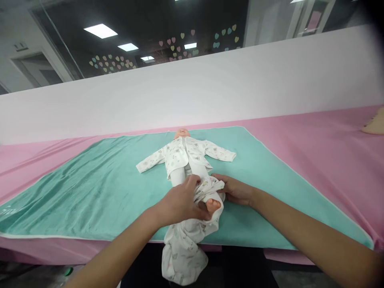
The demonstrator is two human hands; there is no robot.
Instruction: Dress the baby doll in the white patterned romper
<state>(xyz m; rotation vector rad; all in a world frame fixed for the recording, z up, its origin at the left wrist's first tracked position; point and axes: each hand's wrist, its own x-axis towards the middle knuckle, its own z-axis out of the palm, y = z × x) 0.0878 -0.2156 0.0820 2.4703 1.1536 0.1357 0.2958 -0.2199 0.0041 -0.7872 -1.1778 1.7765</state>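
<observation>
A baby doll (183,154) lies on its back on a teal mat (99,192), head away from me, wearing a white printed top. Both of my hands are at its legs. My left hand (179,202) is closed on the bunched white printed trousers (183,244) beside the doll's bare foot (213,205). My right hand (235,190) grips the other side of the same trousers at the waistband. The trouser legs hang down over the table's near edge.
The mat lies on a pink-covered table (315,140) with a white partition wall (192,92) behind it. A tan object (375,124) sits at the far right edge. The floor below the near edge is dark.
</observation>
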